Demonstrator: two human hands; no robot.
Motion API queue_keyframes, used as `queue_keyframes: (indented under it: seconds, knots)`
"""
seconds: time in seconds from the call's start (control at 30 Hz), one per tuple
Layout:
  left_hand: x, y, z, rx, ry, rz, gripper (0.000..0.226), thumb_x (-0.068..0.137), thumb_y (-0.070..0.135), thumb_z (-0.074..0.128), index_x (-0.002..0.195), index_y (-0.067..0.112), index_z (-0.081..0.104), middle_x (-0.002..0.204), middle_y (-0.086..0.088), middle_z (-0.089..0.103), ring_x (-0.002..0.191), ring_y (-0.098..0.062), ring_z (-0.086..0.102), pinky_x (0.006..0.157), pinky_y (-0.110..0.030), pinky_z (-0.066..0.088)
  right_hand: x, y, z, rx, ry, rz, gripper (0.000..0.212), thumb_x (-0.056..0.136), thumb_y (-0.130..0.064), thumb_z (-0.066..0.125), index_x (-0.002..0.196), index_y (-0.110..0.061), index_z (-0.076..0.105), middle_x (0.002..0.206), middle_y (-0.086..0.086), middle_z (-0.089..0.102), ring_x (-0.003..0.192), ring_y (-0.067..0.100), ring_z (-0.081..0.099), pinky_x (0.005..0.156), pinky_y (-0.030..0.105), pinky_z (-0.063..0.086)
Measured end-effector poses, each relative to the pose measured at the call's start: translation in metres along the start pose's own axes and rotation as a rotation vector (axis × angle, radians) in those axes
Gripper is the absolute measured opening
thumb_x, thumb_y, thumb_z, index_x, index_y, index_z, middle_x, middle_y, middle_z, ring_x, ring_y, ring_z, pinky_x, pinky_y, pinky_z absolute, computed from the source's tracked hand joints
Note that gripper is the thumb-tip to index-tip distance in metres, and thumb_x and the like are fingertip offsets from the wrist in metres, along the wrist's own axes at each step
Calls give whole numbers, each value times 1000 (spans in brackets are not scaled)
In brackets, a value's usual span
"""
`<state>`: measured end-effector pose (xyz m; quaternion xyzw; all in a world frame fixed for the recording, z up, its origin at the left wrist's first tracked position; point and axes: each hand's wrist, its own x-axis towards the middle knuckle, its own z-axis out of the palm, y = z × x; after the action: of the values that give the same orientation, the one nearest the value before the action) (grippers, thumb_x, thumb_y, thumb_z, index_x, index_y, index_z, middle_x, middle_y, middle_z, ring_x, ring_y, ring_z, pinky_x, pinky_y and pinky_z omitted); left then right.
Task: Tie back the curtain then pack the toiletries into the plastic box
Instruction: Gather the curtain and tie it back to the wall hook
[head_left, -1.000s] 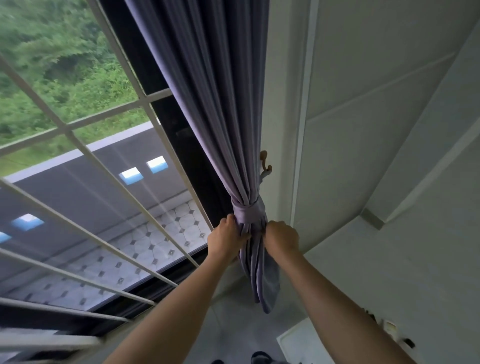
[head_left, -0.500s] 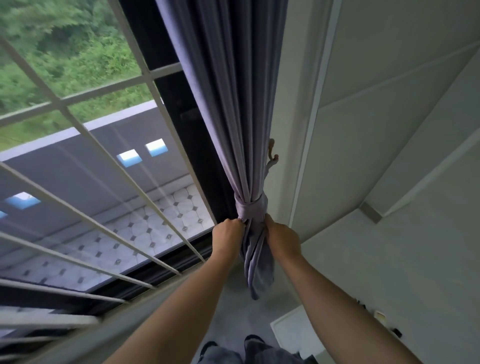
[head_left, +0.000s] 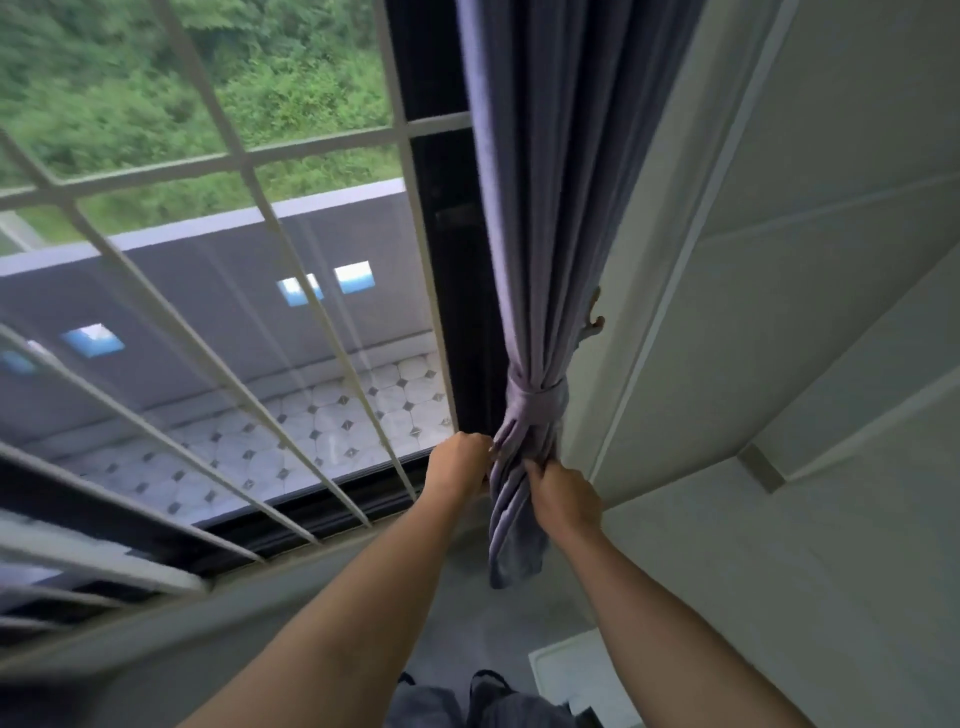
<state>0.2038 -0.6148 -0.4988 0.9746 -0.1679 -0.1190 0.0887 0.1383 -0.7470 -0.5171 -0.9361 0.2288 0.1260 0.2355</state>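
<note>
A purple-grey curtain (head_left: 561, 208) hangs gathered beside the window. A tie-back band (head_left: 537, 397) of the same cloth is wound round it, just below a brown wall hook (head_left: 594, 319). Under the band, my left hand (head_left: 460, 467) grips the curtain's left folds. My right hand (head_left: 563, 499) grips the folds on the right side. The curtain's tail (head_left: 511, 551) hangs down between my forearms. No toiletries or plastic box are in view.
White window bars (head_left: 249, 166) cross the pane on the left, with a tiled balcony and greenery outside. Pale wall panels (head_left: 805, 260) fill the right. A white surface (head_left: 576, 670) lies low on the right, near my feet.
The view has swung rightward and dipped, so the curtain sits further right. Both hands have kept their hold on the folds just under the band.
</note>
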Motion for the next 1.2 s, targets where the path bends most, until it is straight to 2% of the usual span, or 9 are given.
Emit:
queue_keyframes:
  seconds: [0.1, 0.2, 0.33, 0.4, 0.5, 0.6, 0.77, 1.0, 1.2]
  knots:
    - [-21, -30, 4, -62, 20, -8, 20, 93, 26, 50, 100, 11, 61, 94, -12, 68, 88, -34, 62, 65, -33, 42, -10, -20, 19, -93, -59, -90, 56, 99, -54, 26, 111, -14, 62, 109, 15, 68, 101, 33, 64, 82, 38, 49]
    - [-51, -75, -6, -94, 58, -77, 21, 94, 29, 49, 99, 12, 60, 98, -11, 68, 92, -32, 62, 71, -37, 47, -22, -68, 32, -125, -77, -237, 55, 97, -58, 31, 109, -13, 61, 111, 17, 66, 105, 36, 61, 81, 39, 47]
    - [-107, -162, -46, -147, 193, -271, 30, 97, 29, 46, 117, 13, 61, 114, -8, 66, 106, -28, 59, 85, -37, 47, -52, -167, 47, -142, -153, -504, 54, 95, -60, 34, 105, -14, 61, 107, 14, 67, 102, 35, 62, 80, 38, 47]
    - [-147, -212, -72, -161, 272, -400, 31, 98, 30, 45, 120, 14, 61, 116, -8, 66, 107, -28, 60, 85, -37, 47, -78, -224, 55, -128, -179, -636, 51, 94, -60, 35, 100, -16, 60, 102, 11, 68, 97, 33, 62, 77, 37, 48]
    - [-221, -284, -122, -144, 429, -564, 30, 97, 32, 46, 116, 15, 62, 113, -10, 66, 105, -31, 61, 81, -36, 47, -133, -316, 66, -127, -173, -859, 49, 93, -60, 37, 99, -17, 59, 101, 10, 68, 97, 33, 62, 75, 37, 47]
    - [-315, -345, -173, -117, 605, -690, 32, 96, 30, 47, 121, 16, 62, 117, -11, 66, 108, -31, 61, 88, -39, 49, -207, -406, 75, -79, -150, -1080, 46, 94, -56, 40, 101, -14, 59, 100, 16, 68, 98, 37, 62, 76, 38, 50]
    - [-491, -407, -239, -3, 823, -866, 28, 95, 29, 48, 114, 17, 64, 111, -11, 67, 104, -32, 61, 85, -40, 50, -367, -521, 98, 33, -123, -1358, 41, 95, -51, 44, 111, -16, 57, 106, 13, 69, 104, 35, 61, 80, 38, 46]
    - [-698, -470, -272, 160, 873, -1033, 38, 96, 29, 48, 131, 18, 54, 131, -4, 59, 119, -26, 53, 98, -36, 42, -551, -607, 152, 272, -139, -1620, 37, 94, -49, 48, 113, -19, 58, 108, 3, 69, 102, 29, 63, 75, 36, 49]
    - [-804, -515, -307, 174, 923, -1089, 39, 97, 27, 47, 134, 16, 52, 135, -4, 55, 123, -24, 51, 102, -35, 41, -624, -667, 168, 318, -124, -1656, 31, 94, -46, 49, 101, -17, 56, 98, 1, 66, 86, 25, 61, 71, 38, 52]
